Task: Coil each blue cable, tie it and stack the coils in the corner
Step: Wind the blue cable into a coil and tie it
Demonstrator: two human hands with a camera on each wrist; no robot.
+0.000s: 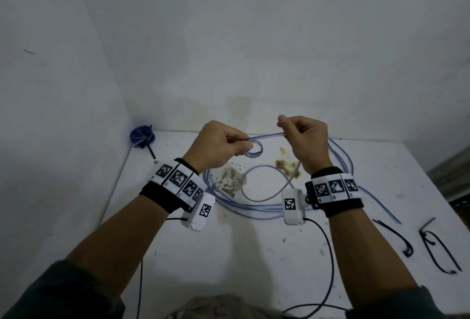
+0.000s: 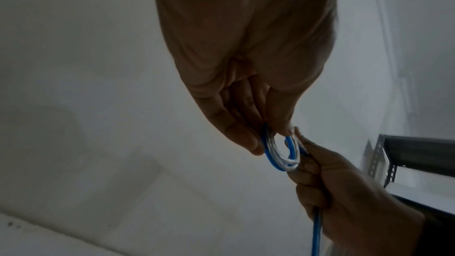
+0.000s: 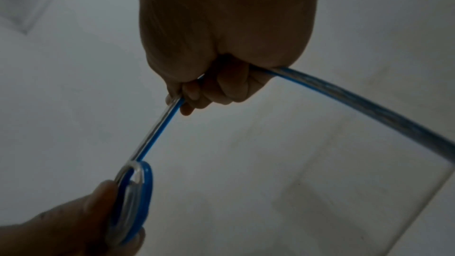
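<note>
a small loop of the blue cable is pinched by the left hand above the table. the cable is gripped by the right hand in curled fingers. a tied coil is seen in the corner.

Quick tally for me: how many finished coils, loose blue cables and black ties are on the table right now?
Finished coils in the corner: 1
Blue cables being coiled, held in both hands: 1
Black ties lying loose at the right: 2
Total: 4
</note>
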